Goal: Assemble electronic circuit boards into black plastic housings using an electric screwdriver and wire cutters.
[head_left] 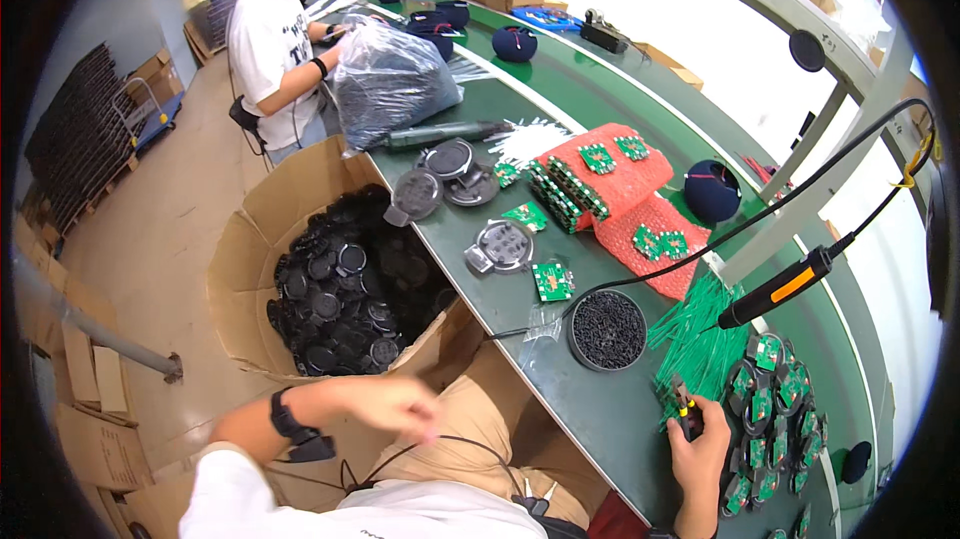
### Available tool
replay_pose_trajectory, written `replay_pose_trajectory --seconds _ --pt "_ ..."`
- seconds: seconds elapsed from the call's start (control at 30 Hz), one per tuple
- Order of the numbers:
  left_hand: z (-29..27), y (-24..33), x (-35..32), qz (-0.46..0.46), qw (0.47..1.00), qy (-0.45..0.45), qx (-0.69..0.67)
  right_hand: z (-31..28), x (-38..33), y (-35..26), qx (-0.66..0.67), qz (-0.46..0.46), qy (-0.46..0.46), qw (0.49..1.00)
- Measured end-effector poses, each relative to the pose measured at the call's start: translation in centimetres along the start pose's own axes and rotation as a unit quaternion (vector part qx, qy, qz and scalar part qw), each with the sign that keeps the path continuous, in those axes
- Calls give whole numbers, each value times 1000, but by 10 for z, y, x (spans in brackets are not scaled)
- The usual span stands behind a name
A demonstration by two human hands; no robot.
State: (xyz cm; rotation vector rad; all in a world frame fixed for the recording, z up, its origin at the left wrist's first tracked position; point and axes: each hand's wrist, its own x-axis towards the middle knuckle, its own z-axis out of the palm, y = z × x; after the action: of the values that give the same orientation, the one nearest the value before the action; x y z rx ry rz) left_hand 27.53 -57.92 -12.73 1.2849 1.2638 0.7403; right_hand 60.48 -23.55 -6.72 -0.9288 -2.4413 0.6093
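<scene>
Pliers [686, 407]: one pair, black and yellow handles, in the right hand [699, 444], nearer the wearer than the dish [606, 367] and to its right; tips at the near ends of the green wires [705, 334], contact unclear.
Right hand: closed round the handles.
Left hand [395, 407]: well apart from the right, over the lap, left of the dish; blurred, cannot tell whether it holds anything.
Dish: round, filled with small black pieces, on the green bench [575, 394].
Green wires: loose bundle, just right of the dish.
Screwdriver [775, 291]: black and orange, on a cable, right of the dish.
Boards on black casings [765, 419]: cluster, right of the dish, beyond the right hand.
Single green board [553, 282]: beyond the dish, slightly left.
Red bubble wrap [630, 179]: beyond the dish, with green boards on and beside it.
Carton [235, 274]: left of the dish, holding many black round parts [330, 284].
Co-worker [275, 49]: far beyond the dish, to the left, at a plastic bag [395, 84].
</scene>
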Motion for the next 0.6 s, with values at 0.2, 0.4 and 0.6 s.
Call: replay_pose_trajectory --seconds 0.2,0.4,0.6 --pt "-55 45 77 66 765 558 316 3 1 5 32 27 15 999" --pt "-98 39 102 -36 679 615 399 1 0 8 -31 -27 46 998" --pt "-84 65 89 75 743 625 229 9 3 19 -111 -26 68 991"
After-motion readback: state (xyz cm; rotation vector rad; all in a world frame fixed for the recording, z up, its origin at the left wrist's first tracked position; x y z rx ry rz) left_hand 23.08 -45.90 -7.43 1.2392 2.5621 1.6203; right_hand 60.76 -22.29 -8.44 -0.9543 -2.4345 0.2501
